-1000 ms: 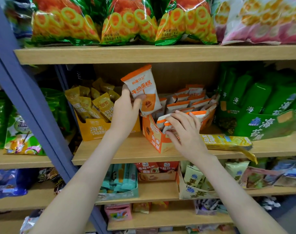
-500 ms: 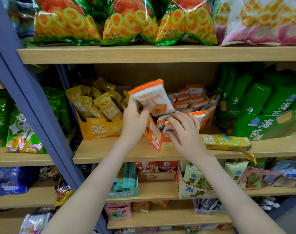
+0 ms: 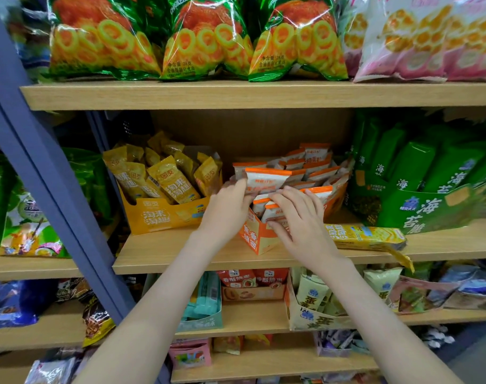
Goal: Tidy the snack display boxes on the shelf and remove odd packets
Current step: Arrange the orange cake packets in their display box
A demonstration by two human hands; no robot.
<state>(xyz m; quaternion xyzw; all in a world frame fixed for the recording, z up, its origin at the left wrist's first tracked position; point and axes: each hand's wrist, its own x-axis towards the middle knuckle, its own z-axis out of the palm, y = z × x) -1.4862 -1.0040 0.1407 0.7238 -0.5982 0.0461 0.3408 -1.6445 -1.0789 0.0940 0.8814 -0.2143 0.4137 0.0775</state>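
Observation:
An orange display box (image 3: 259, 236) of white-and-orange cake packets stands on the middle wooden shelf (image 3: 180, 253). My left hand (image 3: 230, 209) holds one white-and-orange packet (image 3: 266, 180) low over the box's front rows. My right hand (image 3: 302, 220) lies over the box's front corner, its fingers curled onto the front packets (image 3: 264, 207). To the left stands a yellow display box (image 3: 164, 217) filled with yellow packets. A loose yellow packet (image 3: 366, 236) lies flat on the shelf right of the orange box.
A green seaweed snack box (image 3: 430, 209) stands at the right of the same shelf. Large ring-snack bags (image 3: 208, 37) fill the shelf above. Lower shelves hold more small display boxes. A blue upright post (image 3: 42, 162) bounds the left side.
My left hand has brought the cake packet down from head height and tipped it flat over the orange box. My right hand has stayed on the front packets.

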